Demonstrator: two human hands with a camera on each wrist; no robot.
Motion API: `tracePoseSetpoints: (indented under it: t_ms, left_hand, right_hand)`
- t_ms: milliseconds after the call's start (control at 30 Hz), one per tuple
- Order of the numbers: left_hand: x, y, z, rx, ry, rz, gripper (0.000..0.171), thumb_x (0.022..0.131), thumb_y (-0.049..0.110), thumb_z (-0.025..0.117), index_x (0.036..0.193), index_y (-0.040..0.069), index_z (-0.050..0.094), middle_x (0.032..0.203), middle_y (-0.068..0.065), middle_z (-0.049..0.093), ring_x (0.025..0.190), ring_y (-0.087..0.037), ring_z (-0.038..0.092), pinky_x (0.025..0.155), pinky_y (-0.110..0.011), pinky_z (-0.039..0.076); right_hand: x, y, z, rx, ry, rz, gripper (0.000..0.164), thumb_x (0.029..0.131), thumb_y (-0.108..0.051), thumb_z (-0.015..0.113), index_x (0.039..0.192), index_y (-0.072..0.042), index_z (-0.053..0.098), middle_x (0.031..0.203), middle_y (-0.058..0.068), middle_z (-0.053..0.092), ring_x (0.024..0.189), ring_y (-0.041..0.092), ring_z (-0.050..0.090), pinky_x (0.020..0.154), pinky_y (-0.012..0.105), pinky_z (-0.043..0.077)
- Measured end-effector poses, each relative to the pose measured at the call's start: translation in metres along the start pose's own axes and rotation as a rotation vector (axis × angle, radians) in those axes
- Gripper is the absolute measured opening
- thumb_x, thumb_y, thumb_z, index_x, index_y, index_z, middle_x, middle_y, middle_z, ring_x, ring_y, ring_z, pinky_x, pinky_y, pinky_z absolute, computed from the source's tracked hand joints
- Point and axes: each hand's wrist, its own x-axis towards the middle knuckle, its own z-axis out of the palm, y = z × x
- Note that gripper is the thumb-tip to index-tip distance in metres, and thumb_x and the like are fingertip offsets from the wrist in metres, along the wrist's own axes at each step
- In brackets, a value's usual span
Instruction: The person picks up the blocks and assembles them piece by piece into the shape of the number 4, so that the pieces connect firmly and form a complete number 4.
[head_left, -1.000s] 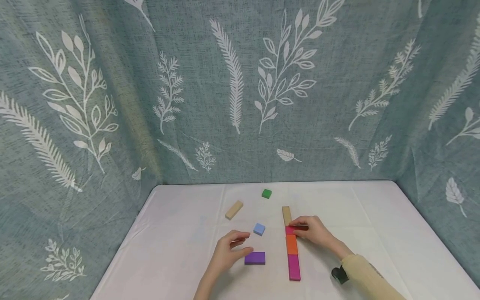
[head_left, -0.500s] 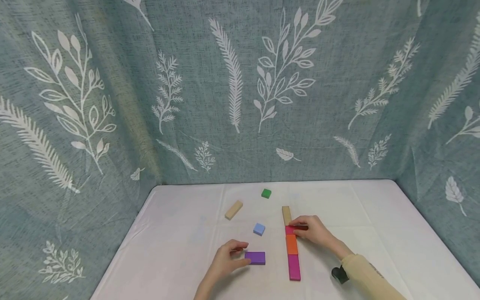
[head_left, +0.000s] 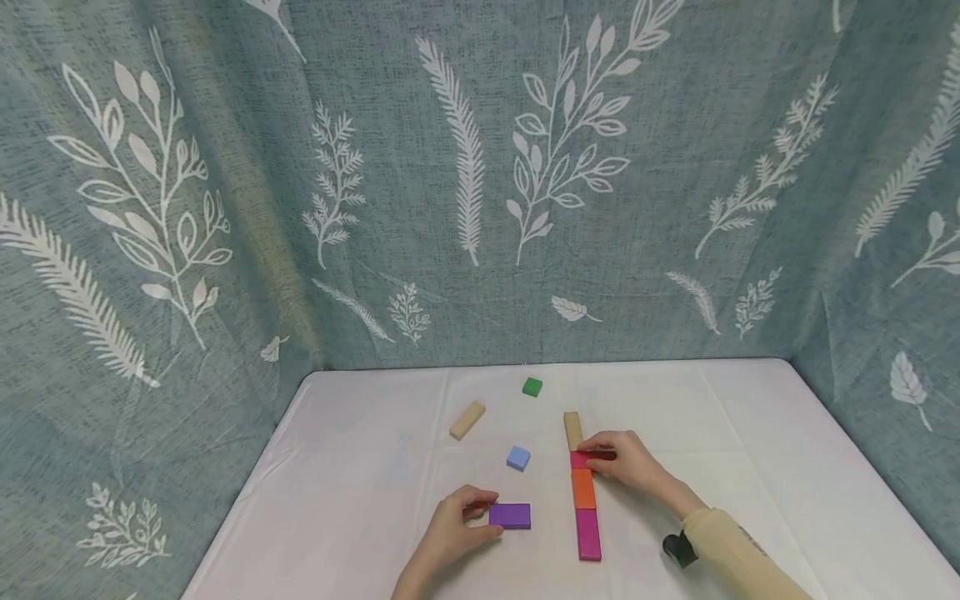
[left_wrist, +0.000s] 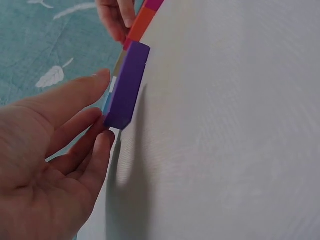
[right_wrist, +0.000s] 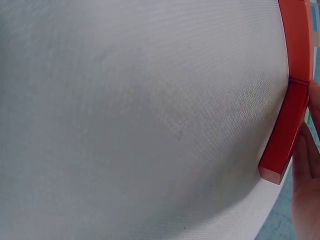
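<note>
Head view, left hand [head_left: 452, 527] curved around the left end of the purple block [head_left: 513, 517], firm grip unclear, right hand [head_left: 633, 462] pinching the red block [head_left: 577, 460] against the orange block [head_left: 583, 490], open gap between purple and pink block [head_left: 588, 535], table [head_left: 697, 400] edge well beyond.

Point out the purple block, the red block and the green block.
Purple block [head_left: 510, 514]: head view, middle of its top face.
Red block [right_wrist: 286, 129]: right wrist view, on its long face toward the camera.
Green block [head_left: 532, 386]: head view, on its top face.
</note>
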Motion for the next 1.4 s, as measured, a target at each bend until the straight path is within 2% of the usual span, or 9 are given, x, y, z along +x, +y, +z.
tracePoseSetpoints:
  t_ms: [367, 667, 900, 1400]
  left_hand:
    - [0.0019, -0.0019, 0.0029, -0.022, -0.012, -0.003, 0.039, 0.073, 0.001, 0.077, 0.109, -0.008, 0.063, 0.107, -0.018, 0.064, 0.102, -0.032, 0.062, 0.090, -0.031, 0.052]
    - [0.0046, -0.0050, 0.0030, -0.004, -0.023, 0.009, 0.036, 0.072, 0.001, 0.078, 0.106, -0.004, 0.065, 0.103, -0.015, 0.065, 0.100, -0.027, 0.063, 0.090, -0.029, 0.052]
    - [0.0059, -0.0053, 0.0031, 0.028, -0.018, 0.016, 0.034, 0.072, 0.001, 0.078, 0.104, -0.005, 0.066, 0.102, -0.014, 0.065, 0.098, -0.021, 0.063, 0.088, -0.023, 0.052]
    - [0.0065, -0.0038, 0.0036, 0.074, -0.015, 0.025, 0.031, 0.073, 0.002, 0.078, 0.101, -0.002, 0.068, 0.099, -0.012, 0.066, 0.095, -0.019, 0.064, 0.086, -0.022, 0.053]
  right_hand:
    - [0.0002, 0.0022, 0.0003, 0.008, -0.001, -0.003, 0.023, 0.085, -0.009, 0.069, 0.107, -0.004, 0.070, 0.103, 0.010, 0.071, 0.093, 0.023, 0.065, 0.082, 0.030, 0.056]
    - [0.0003, 0.0028, -0.0005, 0.001, 0.004, -0.011, 0.022, 0.085, -0.009, 0.069, 0.106, -0.004, 0.070, 0.103, 0.009, 0.071, 0.093, 0.022, 0.065, 0.082, 0.030, 0.056]
    - [0.0008, 0.0032, -0.0007, 0.005, 0.003, -0.021, 0.022, 0.084, -0.008, 0.069, 0.106, -0.004, 0.070, 0.102, 0.010, 0.071, 0.093, 0.023, 0.066, 0.082, 0.029, 0.056]
    - [0.0014, 0.0050, -0.0003, 0.000, 0.006, -0.018, 0.023, 0.084, -0.009, 0.070, 0.106, -0.004, 0.070, 0.102, 0.009, 0.071, 0.093, 0.023, 0.066, 0.081, 0.029, 0.056]
